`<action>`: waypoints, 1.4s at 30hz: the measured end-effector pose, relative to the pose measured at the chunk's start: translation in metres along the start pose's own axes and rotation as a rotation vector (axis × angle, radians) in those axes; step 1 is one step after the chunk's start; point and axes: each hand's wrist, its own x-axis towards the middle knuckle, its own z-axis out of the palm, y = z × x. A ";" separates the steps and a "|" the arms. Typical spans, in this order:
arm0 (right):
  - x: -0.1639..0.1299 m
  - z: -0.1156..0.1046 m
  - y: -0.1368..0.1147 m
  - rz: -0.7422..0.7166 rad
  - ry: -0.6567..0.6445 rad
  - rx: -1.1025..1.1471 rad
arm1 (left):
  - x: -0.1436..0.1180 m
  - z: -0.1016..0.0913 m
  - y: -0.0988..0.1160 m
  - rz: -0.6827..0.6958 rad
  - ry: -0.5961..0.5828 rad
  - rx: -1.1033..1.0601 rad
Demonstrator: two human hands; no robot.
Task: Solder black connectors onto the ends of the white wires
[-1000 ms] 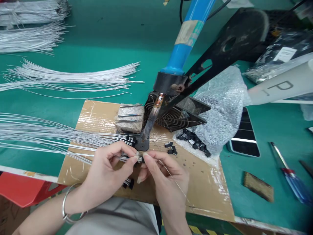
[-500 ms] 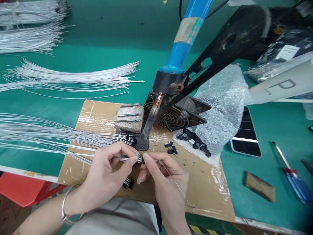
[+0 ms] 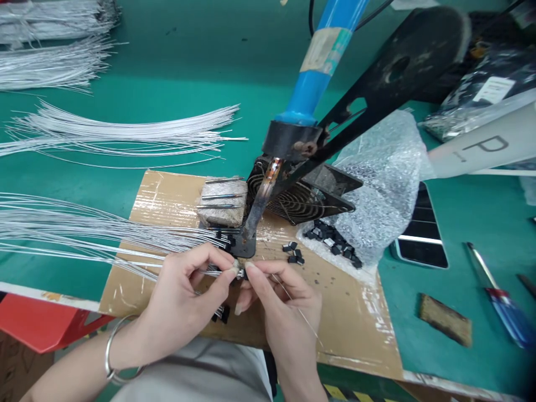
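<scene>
My left hand [image 3: 184, 296] pinches the end of a thin silver wire [image 3: 180, 269] that runs off to the left. My right hand [image 3: 280, 304] pinches a small black component [image 3: 242, 273] against that wire end, and a thin solder wire [image 3: 299, 312] trails over its back. Both sets of fingertips meet just below the tip plate [image 3: 245, 245] of a blue-handled soldering iron [image 3: 312, 78] fixed in a black stand. Everything sits over a taped cardboard sheet [image 3: 360, 324]. Two finished black-tipped wire ends [image 3: 220, 314] lie under my left hand.
Bundles of silver wires [image 3: 104, 134] fan across the green mat at left. A sponge block [image 3: 221, 202], a black fan grille [image 3: 295, 204], loose black components [image 3: 335, 245] on bubble wrap [image 3: 377, 178], a phone [image 3: 421, 234], a screwdriver [image 3: 496, 296] and a brown pad [image 3: 444, 325] lie to the right.
</scene>
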 end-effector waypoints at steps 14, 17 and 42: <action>0.003 -0.006 0.003 -0.039 -0.010 -0.053 | 0.000 -0.001 0.000 -0.035 -0.024 -0.017; 0.002 -0.004 0.004 -0.033 -0.022 -0.036 | 0.001 -0.002 0.001 -0.040 -0.022 -0.035; -0.006 0.004 0.002 -0.086 0.107 -0.110 | 0.003 0.002 -0.001 -0.057 0.019 -0.100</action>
